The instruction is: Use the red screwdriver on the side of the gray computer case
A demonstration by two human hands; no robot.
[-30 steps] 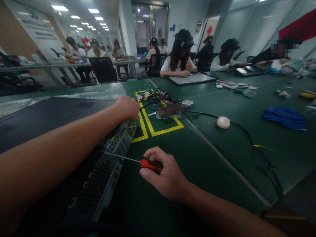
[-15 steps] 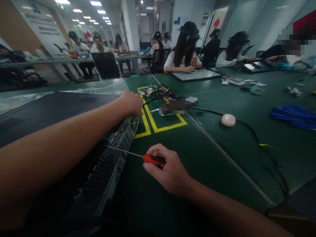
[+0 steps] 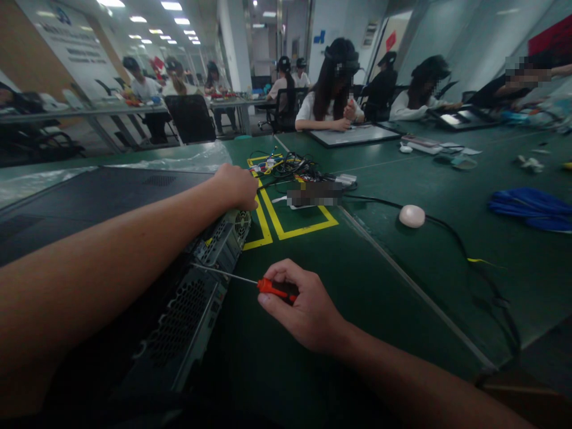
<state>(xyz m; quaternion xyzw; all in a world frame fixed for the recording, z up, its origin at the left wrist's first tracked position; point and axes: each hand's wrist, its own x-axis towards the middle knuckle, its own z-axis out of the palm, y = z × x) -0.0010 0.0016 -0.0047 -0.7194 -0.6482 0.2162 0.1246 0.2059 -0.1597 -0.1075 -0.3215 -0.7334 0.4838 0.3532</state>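
Note:
A black desktop computer case lies on its side on the green table, its perforated back panel facing me. My left hand is closed over the case's far top corner, above the fan grille. My right hand grips the red-and-black handle of a screwdriver. The thin shaft runs left and its tip touches the back panel near the middle.
Yellow tape lines mark the table beyond the case, with a tangle of cables behind them. A white mouse with a black cord lies to the right, blue cloth farther right. Several people sit at the far tables.
The view has shifted slightly; both hands stay in place, the screwdriver tip still against the back panel. The fingers round the handle have shifted a little.

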